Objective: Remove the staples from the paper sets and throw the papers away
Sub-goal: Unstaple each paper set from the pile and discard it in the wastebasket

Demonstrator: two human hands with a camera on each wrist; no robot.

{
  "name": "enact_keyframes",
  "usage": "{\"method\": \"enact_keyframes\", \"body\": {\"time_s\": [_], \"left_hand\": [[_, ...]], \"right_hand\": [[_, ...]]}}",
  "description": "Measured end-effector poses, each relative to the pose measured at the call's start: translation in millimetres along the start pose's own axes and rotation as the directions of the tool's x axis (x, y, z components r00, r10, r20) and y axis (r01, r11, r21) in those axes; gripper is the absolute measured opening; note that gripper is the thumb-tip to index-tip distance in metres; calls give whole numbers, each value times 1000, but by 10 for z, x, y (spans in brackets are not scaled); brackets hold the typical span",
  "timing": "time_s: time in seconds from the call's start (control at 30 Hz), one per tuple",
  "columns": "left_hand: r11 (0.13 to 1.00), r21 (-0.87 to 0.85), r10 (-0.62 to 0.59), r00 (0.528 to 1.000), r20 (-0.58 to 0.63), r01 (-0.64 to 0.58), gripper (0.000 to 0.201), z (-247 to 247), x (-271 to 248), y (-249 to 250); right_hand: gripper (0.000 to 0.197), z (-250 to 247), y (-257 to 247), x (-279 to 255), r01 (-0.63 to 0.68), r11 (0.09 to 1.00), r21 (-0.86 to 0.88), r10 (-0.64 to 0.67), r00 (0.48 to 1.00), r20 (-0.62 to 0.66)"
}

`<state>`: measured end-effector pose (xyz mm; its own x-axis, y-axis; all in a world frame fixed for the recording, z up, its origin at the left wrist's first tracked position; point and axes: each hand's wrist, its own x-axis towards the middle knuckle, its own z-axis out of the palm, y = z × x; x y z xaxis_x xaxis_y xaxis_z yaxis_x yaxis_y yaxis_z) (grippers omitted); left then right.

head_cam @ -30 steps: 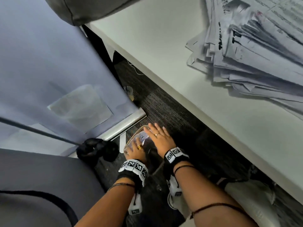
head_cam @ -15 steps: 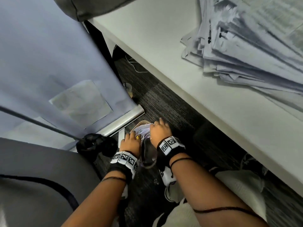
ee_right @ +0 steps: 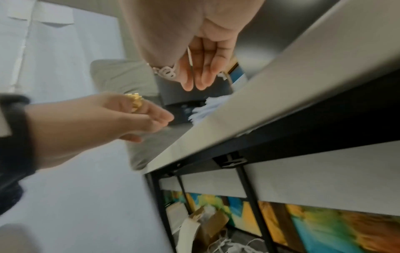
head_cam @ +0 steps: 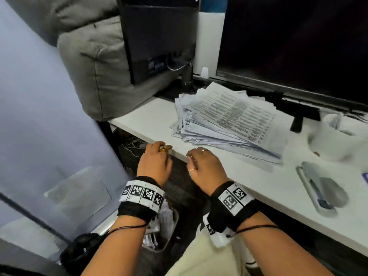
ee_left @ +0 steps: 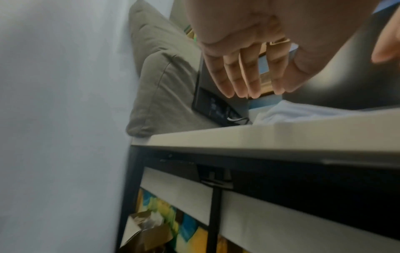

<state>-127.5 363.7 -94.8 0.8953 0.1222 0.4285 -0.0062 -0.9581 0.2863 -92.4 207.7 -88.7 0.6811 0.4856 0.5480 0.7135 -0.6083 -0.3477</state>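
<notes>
A thick, untidy stack of printed papers lies on the white desk; its edge also shows in the right wrist view as papers. Both hands hover empty at the desk's front edge, short of the stack. My left hand has straight, relaxed fingers and wears a gold ring. My right hand hangs loosely with its fingers slack. A grey stapler-like tool lies on the desk to the right. Below my wrists a floor bin holds discarded papers.
A blue partition stands close on the left, with a grey cushion behind the desk corner. Two dark monitors fill the back. A white cup sits at the right. Cardboard boxes lie under the desk.
Both hands have lifted out of the floor bin, leaving the papers there, and risen to the desk edge. My view has swung up from the floor to the desk.
</notes>
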Motion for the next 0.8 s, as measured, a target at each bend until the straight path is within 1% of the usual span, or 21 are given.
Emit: {"method": "enact_keyframes", "body": {"time_s": [0.07, 0.1, 0.13, 0.17, 0.23, 0.3, 0.33, 0.37, 0.43, 0.47, 0.53, 0.63, 0.67, 0.7, 0.73, 0.8], "left_hand": [[998, -44, 41, 999, -25, -43, 34, -87, 86, 250], [997, -66, 45, 999, -2, -45, 35, -85, 132, 358], [995, -79, 62, 998, 32, -59, 36, -70, 165, 497], [995, -64, 79, 993, 87, -73, 37, -32, 194, 621], [992, 33, 115, 974, 195, -123, 42, 84, 264, 855], [973, 149, 126, 949, 289, -174, 48, 170, 351, 1031], [961, 199, 120, 936, 331, -193, 51, 193, 401, 1091], [949, 239, 108, 925, 365, -206, 53, 209, 450, 1134], [928, 300, 80, 904, 419, -221, 56, 231, 542, 1181], [917, 323, 75, 896, 438, -235, 57, 253, 577, 1180], [909, 329, 81, 883, 463, -256, 57, 325, 603, 1134], [933, 270, 81, 873, 481, -236, 55, 427, 570, 1035], [941, 254, 79, 874, 479, -224, 55, 448, 556, 1011], [947, 239, 80, 877, 473, -215, 54, 470, 547, 998], [953, 224, 80, 881, 466, -206, 54, 491, 542, 993], [960, 205, 77, 887, 456, -188, 54, 522, 528, 994]], "right_hand": [[19, -284, 249, 11, -143, 988, 53, 144, 990, -7], [20, -373, 411, 46, -207, 976, 61, 208, 978, -9], [24, -489, 583, 53, -274, 961, 26, 275, 961, -17], [30, -592, 738, 59, -350, 936, -40, 351, 937, -3], [47, -777, 1004, 39, -467, 856, -223, 497, 862, 101], [58, -945, 1126, -12, -497, 789, -362, 591, 775, 224], [57, -1008, 1119, -38, -493, 780, -386, 603, 758, 249], [55, -1043, 1092, -61, -477, 783, -400, 592, 769, 242], [50, -1052, 1018, -87, -419, 784, -458, 544, 820, 181], [49, -1044, 986, -98, -401, 768, -499, 537, 828, 162], [47, -1029, 951, -115, -387, 749, -537, 536, 831, 149], [42, -1033, 907, -158, -340, 763, -550, 513, 837, 193], [39, -1034, 897, -189, -347, 775, -529, 512, 834, 203], [36, -1043, 899, -220, -388, 782, -488, 530, 825, 194], [32, -1068, 898, -246, -466, 782, -413, 568, 806, 165], [26, -1129, 961, -264, -639, 736, -225, 661, 750, 30]]}}
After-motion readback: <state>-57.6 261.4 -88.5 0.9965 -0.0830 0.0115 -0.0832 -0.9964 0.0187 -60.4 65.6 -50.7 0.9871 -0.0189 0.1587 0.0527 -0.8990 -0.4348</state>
